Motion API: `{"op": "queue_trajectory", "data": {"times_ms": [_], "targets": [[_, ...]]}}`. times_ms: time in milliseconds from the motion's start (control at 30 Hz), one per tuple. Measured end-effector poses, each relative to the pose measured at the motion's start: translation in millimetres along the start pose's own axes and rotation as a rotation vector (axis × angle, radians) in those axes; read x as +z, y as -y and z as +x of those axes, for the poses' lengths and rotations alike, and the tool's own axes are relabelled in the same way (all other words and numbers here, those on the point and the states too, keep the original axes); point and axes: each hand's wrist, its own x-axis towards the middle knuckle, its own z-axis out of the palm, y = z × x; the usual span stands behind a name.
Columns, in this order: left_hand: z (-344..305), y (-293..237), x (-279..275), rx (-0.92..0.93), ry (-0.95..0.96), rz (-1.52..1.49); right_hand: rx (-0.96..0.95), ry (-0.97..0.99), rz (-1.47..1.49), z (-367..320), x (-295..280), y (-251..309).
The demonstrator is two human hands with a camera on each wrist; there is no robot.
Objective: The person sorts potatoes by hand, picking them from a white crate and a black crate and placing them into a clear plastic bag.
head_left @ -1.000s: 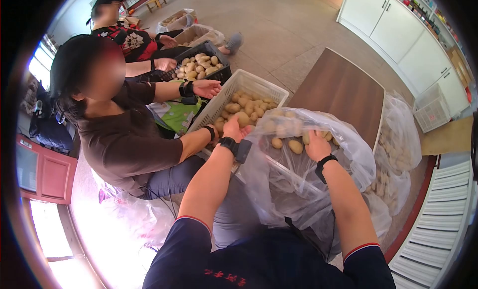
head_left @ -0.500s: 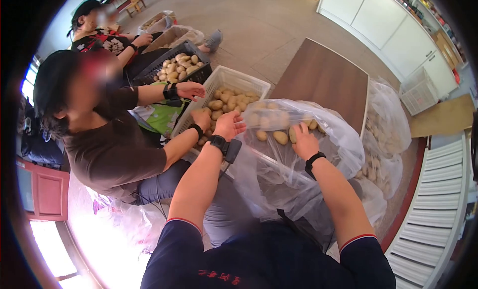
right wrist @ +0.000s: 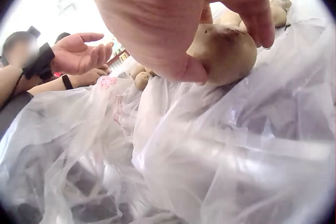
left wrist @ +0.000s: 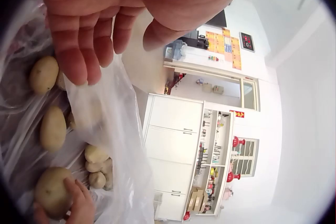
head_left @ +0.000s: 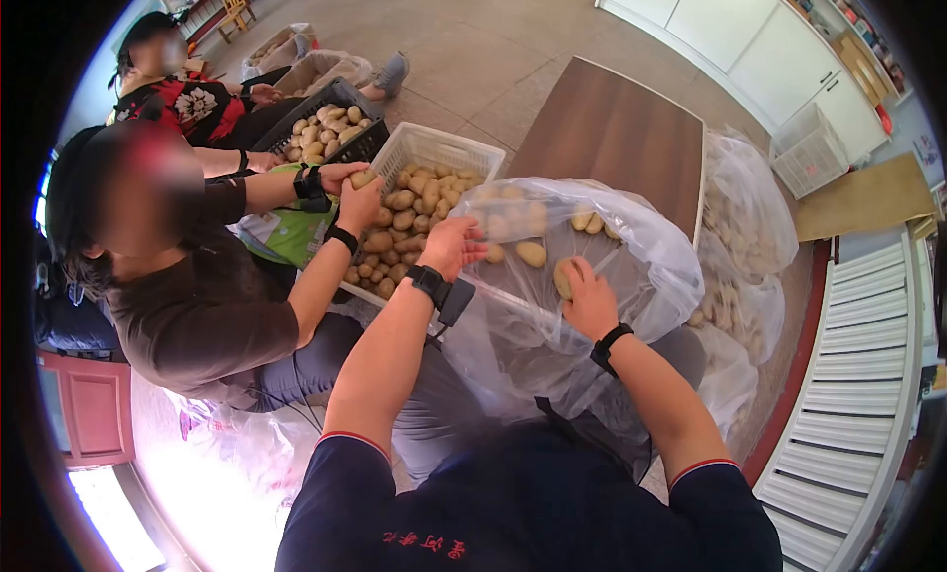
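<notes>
In the head view my right hand grips a potato between thumb and fingers, over a clear plastic bag spread open. A dark bruise marks this potato's skin in the right wrist view. My left hand is palm up with loose, extended fingers and holds nothing. Its fingertips overlap the bag's left edge in the left wrist view. Several other potatoes lie in the bag, including a single oval potato between my hands.
A white crate full of potatoes stands left of the bag, beside a seated person who holds a potato. Behind is a black crate of potatoes. A brown board lies ahead; filled bags stand right.
The head view has shifted, sliding the scene left. My right hand has drawn a potato back from the others in the bag. The neighbour's hands have come together around a potato.
</notes>
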Motion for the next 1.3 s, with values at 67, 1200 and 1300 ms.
{"op": "queue_trajectory", "data": {"times_ms": [67, 1200, 1300], "targets": [[-1, 3, 2, -0.003, 0.007, 0.007, -0.011, -0.003, 0.011, -5, 1, -1], [-29, 15, 31, -0.189, 0.466, 0.352, 0.613, 0.434, 1.641, 51, -2, 47], [-27, 13, 28, -0.21, 0.511, 0.385, 0.57, 0.386, 1.519, 58, 3, 47]]}}
